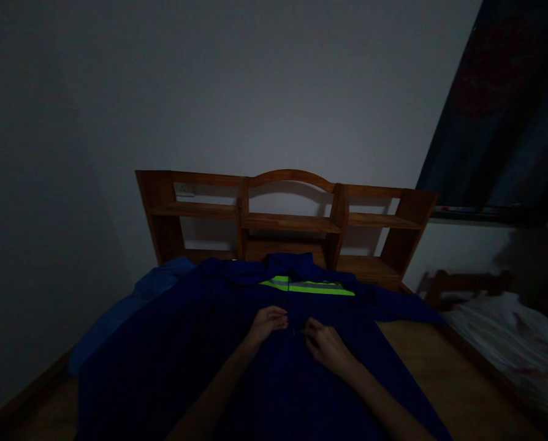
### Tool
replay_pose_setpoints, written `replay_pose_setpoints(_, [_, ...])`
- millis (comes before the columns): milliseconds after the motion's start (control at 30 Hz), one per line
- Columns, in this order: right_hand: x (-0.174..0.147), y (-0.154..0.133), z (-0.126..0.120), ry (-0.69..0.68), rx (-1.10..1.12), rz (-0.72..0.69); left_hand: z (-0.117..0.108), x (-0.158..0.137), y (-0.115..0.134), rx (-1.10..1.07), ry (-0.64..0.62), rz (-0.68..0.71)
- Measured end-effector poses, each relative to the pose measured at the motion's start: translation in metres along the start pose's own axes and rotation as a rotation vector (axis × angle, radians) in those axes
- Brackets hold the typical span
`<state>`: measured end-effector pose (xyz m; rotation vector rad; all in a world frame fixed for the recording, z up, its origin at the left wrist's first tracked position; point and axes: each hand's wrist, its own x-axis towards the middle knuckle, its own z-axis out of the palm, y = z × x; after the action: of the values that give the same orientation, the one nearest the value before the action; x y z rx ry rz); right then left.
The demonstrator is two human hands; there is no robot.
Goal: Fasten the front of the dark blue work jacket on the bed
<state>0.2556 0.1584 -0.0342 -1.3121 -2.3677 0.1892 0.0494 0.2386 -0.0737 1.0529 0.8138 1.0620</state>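
Note:
A dark blue work jacket (342, 392) lies spread out, front side up, with its collar at the far end. A yellow-green and grey reflective band (322, 288) crosses its chest, split by the front seam. Over the middle of the front, just left of the seam, is my left hand (267, 323). Its fingers are slightly bent, with a gap to the thumb, and nothing shows in them. Right of the seam, my right hand (323, 344) is closed with curled fingers at the cloth. What it pinches is too dark to make out. A tiny pale mark shows between both hands.
Lighter blue cloth (136, 304) lies along the left of the jacket. Behind stands a wooden shelf headboard (290, 222) against the white wall (274, 92). On the right are wooden boards (430, 349), clear plastic wrapping (517, 337) and a dark curtain (499, 116). The room is dim.

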Motion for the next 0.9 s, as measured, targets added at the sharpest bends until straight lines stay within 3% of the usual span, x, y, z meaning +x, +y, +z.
replay_pose_setpoints(167, [0.000,0.000,0.004,0.015,-0.003,-0.002,-0.001,0.001,-0.003,0.011,-0.004,0.011])
replay_pose_setpoints(367, [0.020,0.011,-0.004,0.186,0.433,0.036,0.006,0.001,-0.004,0.113,0.005,0.106])
replay_pose_setpoints(467, [0.036,0.012,-0.001,0.186,0.556,0.026,0.011,-0.003,-0.002,0.250,0.030,0.205])
replay_pose_setpoints(633, [0.045,0.008,0.020,0.259,0.589,0.036,0.015,-0.008,-0.002,0.488,0.070,0.346])
replay_pose_setpoints(900, [0.036,0.008,0.023,0.380,0.582,0.080,0.027,-0.016,-0.001,0.477,0.102,0.320])
